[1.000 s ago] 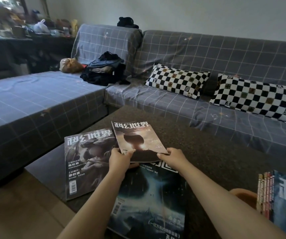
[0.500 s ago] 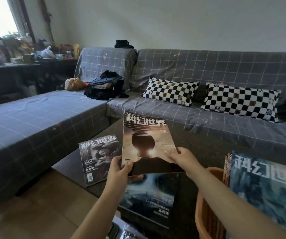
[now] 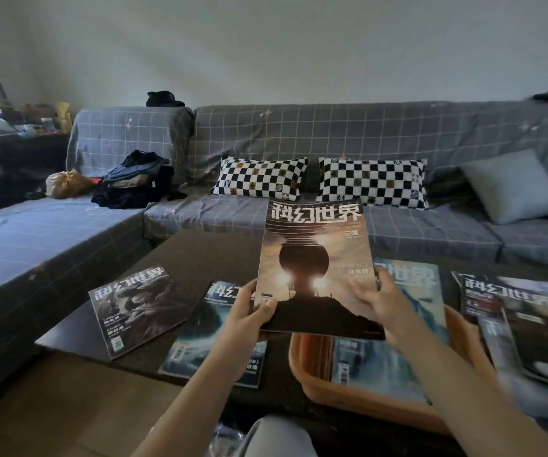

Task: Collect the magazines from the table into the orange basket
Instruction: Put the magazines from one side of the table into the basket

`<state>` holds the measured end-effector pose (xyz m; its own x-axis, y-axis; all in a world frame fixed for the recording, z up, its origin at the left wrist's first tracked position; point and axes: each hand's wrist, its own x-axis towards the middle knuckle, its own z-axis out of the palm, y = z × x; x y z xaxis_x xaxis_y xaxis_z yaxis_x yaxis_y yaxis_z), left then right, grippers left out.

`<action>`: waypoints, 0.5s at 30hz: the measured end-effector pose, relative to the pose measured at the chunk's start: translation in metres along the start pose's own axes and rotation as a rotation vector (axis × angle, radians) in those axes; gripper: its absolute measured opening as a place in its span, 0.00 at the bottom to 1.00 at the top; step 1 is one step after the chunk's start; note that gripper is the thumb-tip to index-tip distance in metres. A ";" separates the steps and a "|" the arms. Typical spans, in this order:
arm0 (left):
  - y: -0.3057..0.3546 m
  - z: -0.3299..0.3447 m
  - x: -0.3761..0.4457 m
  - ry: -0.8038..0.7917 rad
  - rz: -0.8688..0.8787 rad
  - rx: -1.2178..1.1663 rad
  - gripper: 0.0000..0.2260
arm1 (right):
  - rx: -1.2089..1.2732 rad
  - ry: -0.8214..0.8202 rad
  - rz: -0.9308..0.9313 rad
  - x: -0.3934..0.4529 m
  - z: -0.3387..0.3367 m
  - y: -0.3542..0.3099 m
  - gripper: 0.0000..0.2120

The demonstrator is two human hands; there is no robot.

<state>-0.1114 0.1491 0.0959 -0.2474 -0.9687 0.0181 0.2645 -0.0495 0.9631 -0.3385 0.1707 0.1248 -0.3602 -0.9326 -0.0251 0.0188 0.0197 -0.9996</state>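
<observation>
I hold an orange-brown magazine [image 3: 315, 268] with a dark sphere on its cover up in the air, tilted toward me. My left hand [image 3: 249, 313] grips its lower left edge and my right hand [image 3: 381, 301] its lower right edge. Just below and to the right sits the orange basket [image 3: 315, 364], with a blue magazine [image 3: 408, 291] standing in it. On the dark table [image 3: 193, 255] lie a grey magazine [image 3: 134, 308] at the left and a blue one [image 3: 213, 328] partly hidden by my left arm. More magazines [image 3: 523, 318] lie at the right.
A grey checked corner sofa [image 3: 299, 140] wraps around the table's far and left sides, with two chequered cushions [image 3: 261, 176], a grey cushion [image 3: 513, 189] and a pile of dark clothes [image 3: 137, 183]. Wooden floor [image 3: 51, 417] shows at the lower left. My knee [image 3: 276, 437] is at the bottom.
Both hands lifted the orange-brown magazine off the table and carried it right, over the basket. My view swung right, so the basket and the magazines at the right came into sight.
</observation>
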 end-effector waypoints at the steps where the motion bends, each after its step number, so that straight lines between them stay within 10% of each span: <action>1: -0.003 0.010 0.001 -0.025 -0.016 0.013 0.16 | -0.003 0.031 -0.005 -0.003 -0.012 0.002 0.19; 15: -0.057 0.102 0.013 -0.061 -0.045 0.821 0.18 | -0.357 0.241 -0.056 -0.021 -0.118 0.060 0.23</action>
<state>-0.2246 0.1638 0.0684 -0.2979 -0.9540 -0.0330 -0.5069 0.1288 0.8523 -0.4398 0.2340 0.0644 -0.5599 -0.8256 0.0697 -0.3155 0.1346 -0.9393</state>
